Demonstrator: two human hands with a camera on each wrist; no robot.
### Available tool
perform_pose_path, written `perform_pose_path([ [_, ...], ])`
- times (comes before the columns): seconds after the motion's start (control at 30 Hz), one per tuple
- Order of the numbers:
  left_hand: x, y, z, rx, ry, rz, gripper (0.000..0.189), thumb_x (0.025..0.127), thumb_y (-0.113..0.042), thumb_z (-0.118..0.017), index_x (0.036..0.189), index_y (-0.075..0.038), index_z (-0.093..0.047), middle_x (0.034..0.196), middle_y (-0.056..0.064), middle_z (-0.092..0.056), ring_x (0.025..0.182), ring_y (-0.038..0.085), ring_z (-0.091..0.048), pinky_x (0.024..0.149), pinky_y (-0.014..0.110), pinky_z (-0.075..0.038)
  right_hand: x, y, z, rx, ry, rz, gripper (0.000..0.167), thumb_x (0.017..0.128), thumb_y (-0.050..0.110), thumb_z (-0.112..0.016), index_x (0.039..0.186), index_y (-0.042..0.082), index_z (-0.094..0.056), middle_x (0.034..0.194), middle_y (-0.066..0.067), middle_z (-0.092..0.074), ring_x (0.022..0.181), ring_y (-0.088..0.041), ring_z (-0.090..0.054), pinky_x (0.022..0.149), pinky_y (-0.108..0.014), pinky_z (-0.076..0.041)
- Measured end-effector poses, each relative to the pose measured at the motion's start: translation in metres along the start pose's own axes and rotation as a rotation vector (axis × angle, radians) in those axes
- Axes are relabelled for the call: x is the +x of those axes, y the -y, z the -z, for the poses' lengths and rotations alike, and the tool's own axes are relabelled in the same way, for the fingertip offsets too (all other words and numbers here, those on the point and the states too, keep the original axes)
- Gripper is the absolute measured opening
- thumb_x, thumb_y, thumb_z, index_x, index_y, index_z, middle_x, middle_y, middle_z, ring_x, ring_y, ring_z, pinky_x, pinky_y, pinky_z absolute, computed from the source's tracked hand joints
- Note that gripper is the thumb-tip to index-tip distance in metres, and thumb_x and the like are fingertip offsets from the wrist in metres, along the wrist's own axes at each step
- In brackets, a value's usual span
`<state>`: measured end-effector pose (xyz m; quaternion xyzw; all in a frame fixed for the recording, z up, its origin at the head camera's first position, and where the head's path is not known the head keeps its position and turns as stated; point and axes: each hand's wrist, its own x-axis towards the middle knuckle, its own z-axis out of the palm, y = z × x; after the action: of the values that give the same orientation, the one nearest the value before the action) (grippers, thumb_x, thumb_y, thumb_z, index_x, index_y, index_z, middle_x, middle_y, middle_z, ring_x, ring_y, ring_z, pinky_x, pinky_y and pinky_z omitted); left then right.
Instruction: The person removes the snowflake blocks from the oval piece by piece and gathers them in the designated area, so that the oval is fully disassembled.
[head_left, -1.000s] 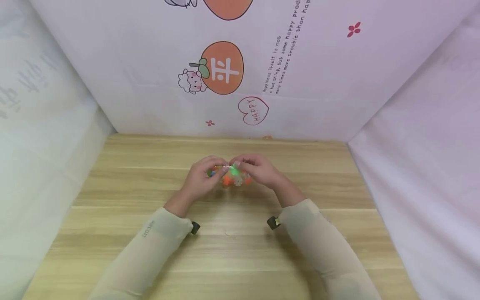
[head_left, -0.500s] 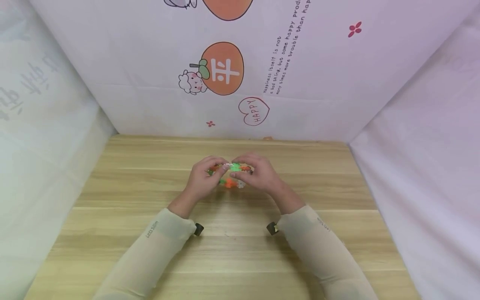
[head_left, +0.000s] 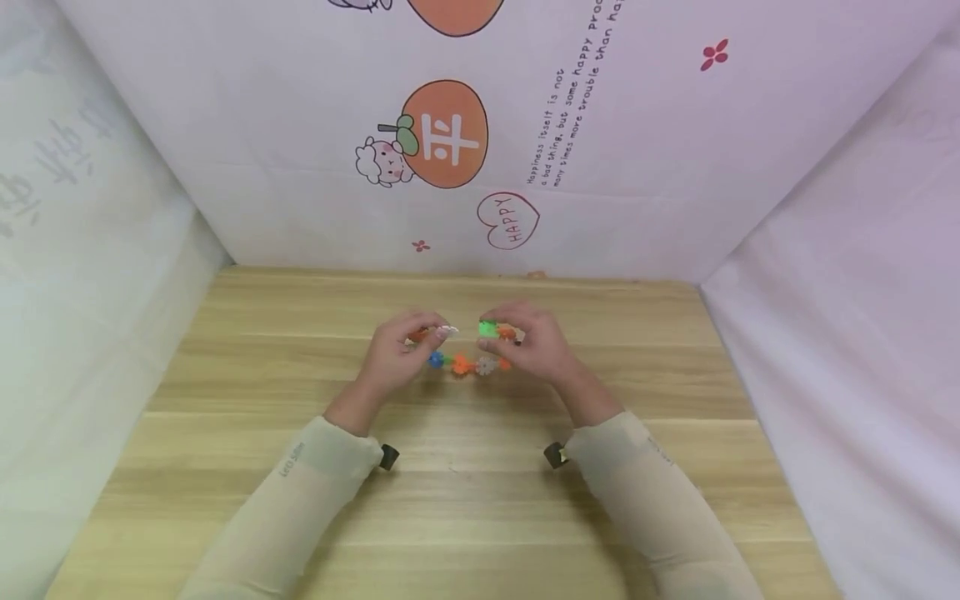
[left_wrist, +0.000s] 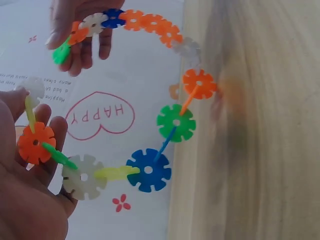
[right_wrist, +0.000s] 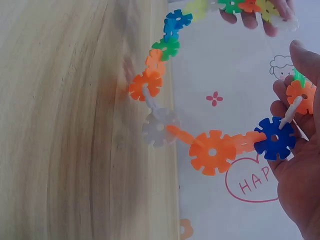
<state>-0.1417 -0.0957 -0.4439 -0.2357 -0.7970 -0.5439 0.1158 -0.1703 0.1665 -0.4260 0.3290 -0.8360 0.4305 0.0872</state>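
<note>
A string of interlocking notched plastic discs, orange, blue, green, yellow and white, hangs in a loop between my two hands, with a gap at its top. In the head view my left hand [head_left: 392,354] pinches the white disc [head_left: 448,331] at one end between thumb and fingers. Opposite it, my right hand [head_left: 538,343] pinches the green disc [head_left: 487,328] at the other end. The lower curve of the disc chain [right_wrist: 212,152] droops below the hands in the right wrist view. Part of the chain near each end is hidden behind the fingers.
A wood-grain table [head_left: 450,517] lies under both forearms. Behind it stands a white printed backdrop [head_left: 637,167] with orange fruit drawings and a heart. White cloth walls [head_left: 847,275] close in both sides.
The hands were close together with the white and green end discs meeting. They have since moved apart, my right hand carrying the green disc rightward, and a gap shows between the ends.
</note>
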Motion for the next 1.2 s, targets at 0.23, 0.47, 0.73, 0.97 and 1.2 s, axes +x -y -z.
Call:
perform_pose_path([
  [0.23,-0.011,0.001,-0.009,0.018,0.101,-0.119,0.010,0.097,-0.018,-0.075,0.106,-0.017,-0.079,0.116,-0.005,-0.073,0.113,0.017,-0.064,0.094,0.043,-0.055,-0.001,0.002,-0.001,-0.001,0.017,0.012,0.036,0.085,0.020,-0.088,0.114,0.003,-0.077,0.115,-0.005,-0.076,0.112,-0.024,-0.066,0.096,-0.048,-0.054],
  [0.47,-0.021,-0.003,-0.016,0.067,0.160,-0.300,0.016,0.087,-0.008,-0.083,0.101,-0.014,-0.080,0.108,-0.006,-0.075,0.104,0.017,-0.065,0.082,0.037,-0.055,-0.004,0.003,-0.002,0.001,0.023,-0.007,0.034,0.085,0.021,-0.089,0.114,0.007,-0.077,0.114,-0.002,-0.075,0.110,-0.022,-0.064,0.093,-0.045,-0.055],
  [0.73,-0.029,-0.001,-0.016,0.059,0.194,-0.266,0.025,0.082,-0.015,-0.090,0.105,-0.017,-0.079,0.106,-0.003,-0.077,0.106,0.015,-0.068,0.096,0.041,-0.053,-0.006,0.006,-0.004,-0.007,0.024,0.018,0.034,0.084,0.022,-0.089,0.113,0.008,-0.078,0.113,0.001,-0.076,0.110,-0.020,-0.065,0.094,-0.044,-0.055],
  [0.97,-0.032,0.001,-0.013,0.002,0.234,-0.261,0.028,0.083,-0.016,-0.090,0.109,-0.015,-0.078,0.107,0.000,-0.077,0.103,0.015,-0.069,0.091,0.040,-0.057,-0.007,0.007,-0.002,-0.025,0.042,0.012,0.036,0.085,0.023,-0.089,0.116,0.010,-0.077,0.117,0.001,-0.075,0.113,-0.019,-0.064,0.092,-0.043,-0.056],
  [1.2,-0.038,0.002,-0.011,0.013,0.255,-0.207,0.025,0.086,-0.020,-0.087,0.109,-0.017,-0.077,0.111,-0.003,-0.075,0.106,0.015,-0.068,0.094,0.038,-0.056,-0.007,0.008,-0.002,-0.027,0.046,0.030,0.037,0.085,0.025,-0.089,0.116,0.010,-0.077,0.117,0.001,-0.075,0.114,-0.020,-0.064,0.093,-0.043,-0.056],
])
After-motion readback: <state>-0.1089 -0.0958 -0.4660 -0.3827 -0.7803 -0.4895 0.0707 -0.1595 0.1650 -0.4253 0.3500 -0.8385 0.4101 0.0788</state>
